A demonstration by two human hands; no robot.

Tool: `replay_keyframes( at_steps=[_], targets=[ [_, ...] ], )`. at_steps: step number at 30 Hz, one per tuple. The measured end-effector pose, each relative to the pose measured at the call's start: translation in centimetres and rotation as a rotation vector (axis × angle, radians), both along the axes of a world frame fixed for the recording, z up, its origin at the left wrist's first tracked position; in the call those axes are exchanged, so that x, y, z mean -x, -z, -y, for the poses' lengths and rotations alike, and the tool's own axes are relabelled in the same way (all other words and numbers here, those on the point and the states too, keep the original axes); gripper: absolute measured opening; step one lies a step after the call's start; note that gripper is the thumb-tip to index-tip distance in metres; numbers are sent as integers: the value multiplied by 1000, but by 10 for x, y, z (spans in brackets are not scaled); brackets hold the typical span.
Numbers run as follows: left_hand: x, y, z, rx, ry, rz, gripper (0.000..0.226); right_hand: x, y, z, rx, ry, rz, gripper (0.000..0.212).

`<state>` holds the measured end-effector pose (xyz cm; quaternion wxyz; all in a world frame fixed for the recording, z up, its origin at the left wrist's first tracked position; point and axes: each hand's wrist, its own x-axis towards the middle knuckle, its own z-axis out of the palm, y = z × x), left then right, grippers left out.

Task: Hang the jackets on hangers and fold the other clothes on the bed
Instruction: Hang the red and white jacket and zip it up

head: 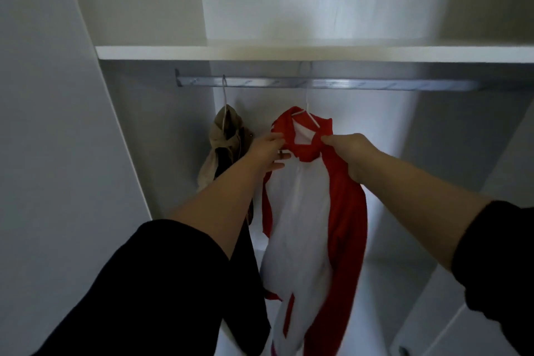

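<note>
White wardrobe [161,139]: left hand [267,150], right hand [351,153] pinch red jacket [303,211] collar under rail [318,83] (shelf [260,52] above)

A thin dark ring [280,152] circles one finger of the left hand [267,150]. Below and left of the ring, the left sleeve [144,283] is black, wide and loose, with a soft rounded cuff that leaves the left forearm [219,196] bare. Below and far right of the ring, the right sleeve [502,263] is black too, bunched in thick folds at its cuff, with the right forearm [419,191] bare.
</note>
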<state>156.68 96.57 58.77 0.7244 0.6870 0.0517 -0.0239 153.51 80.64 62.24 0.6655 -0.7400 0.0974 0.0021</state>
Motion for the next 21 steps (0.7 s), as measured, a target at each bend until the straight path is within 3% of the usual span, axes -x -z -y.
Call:
replay_keyframes(
  at_steps=[3,8,17,21],
  targets=[
    [-18,-3,-15,20,-20,7,14,-22,-1,-30,-33,7,23,31],
    [-47,1,-43,-44,-87,0,37,-55,3,-74,-4,12,59,37],
    [-76,5,-68,-26,-11,-61,21,-101,12,-115,40,58,3,45],
    [-90,7,-71,-16,-79,-122,29,-114,23,-121,45,10,-47,49]
  ],
)
